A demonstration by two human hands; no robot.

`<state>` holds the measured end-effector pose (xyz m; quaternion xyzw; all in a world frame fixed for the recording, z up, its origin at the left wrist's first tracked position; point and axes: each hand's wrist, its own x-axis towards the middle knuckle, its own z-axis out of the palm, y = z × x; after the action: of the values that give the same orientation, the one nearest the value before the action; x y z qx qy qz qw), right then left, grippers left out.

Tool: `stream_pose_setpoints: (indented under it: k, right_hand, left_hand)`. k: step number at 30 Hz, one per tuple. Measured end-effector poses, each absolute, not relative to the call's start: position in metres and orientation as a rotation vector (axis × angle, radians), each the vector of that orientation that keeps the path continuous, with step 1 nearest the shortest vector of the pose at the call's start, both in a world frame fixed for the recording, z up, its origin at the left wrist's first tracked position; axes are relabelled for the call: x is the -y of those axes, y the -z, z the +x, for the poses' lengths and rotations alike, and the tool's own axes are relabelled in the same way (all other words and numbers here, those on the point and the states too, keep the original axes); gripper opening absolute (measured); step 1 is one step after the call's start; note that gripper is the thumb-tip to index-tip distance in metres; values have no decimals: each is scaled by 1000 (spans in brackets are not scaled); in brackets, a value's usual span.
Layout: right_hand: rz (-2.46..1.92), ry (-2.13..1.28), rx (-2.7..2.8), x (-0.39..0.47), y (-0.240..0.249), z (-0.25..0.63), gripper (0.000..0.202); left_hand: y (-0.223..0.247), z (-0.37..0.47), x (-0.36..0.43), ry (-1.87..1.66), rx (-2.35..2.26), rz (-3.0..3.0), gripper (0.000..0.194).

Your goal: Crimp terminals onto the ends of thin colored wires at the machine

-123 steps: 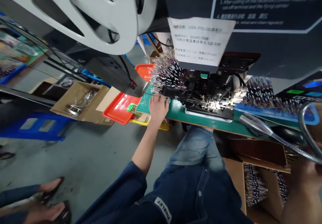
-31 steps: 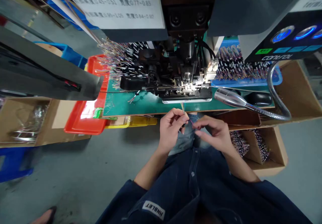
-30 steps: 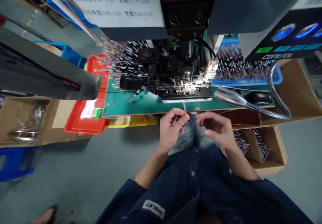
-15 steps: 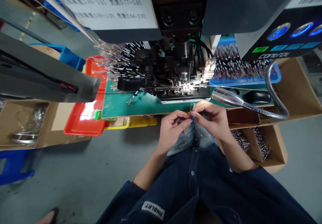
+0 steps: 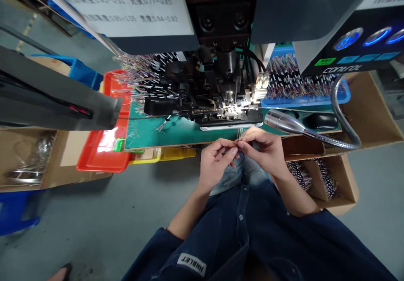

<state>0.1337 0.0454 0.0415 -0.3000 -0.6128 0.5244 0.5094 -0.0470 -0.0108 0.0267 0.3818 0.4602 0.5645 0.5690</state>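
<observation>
Between my two hands, just in front of the green table edge, is a small bundle of thin coloured wires (image 5: 241, 133). Its ends point up toward the machine, and a few strands hang below my fingers. My left hand (image 5: 217, 161) pinches the wires between thumb and fingertips. From the other side my right hand (image 5: 263, 148) pinches the same bundle, thumb and forefinger close to the left fingertips. The fingers hide the middle of the wires. Just beyond my hands is the lit crimping head of the terminal machine (image 5: 232, 109).
A metal gooseneck lamp (image 5: 280, 121) shines in from the right. Wire bundles fill a blue tray (image 5: 307, 100) behind it and a cardboard box (image 5: 347, 188) below. At left are a red tray (image 5: 104, 154) and a grey machine arm (image 5: 59, 91). One short cable (image 5: 164, 123) lies on the green mat (image 5: 142, 133).
My fingers have shifted slightly on the wires, and the wire ends stand a little more spread. The whole view has moved slightly; both hands stay in nearly the same place.
</observation>
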Motion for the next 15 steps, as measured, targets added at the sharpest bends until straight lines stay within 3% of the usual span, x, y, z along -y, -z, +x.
stream_pose_setpoints:
  k: [5, 10, 15]
  right_hand:
    - [-726, -1250, 1462, -46, -41, 131, 5]
    - [-737, -1271, 1515, -48, -42, 130, 15]
    - [-722, -1257, 1556, -49, -37, 134, 3]
  left_hand:
    - [-23, -48, 9, -1330, -1070, 943, 33]
    - [-16, -50, 6, -1298, -998, 914, 34]
    - [-24, -56, 3, -1219, -1088, 958, 35]
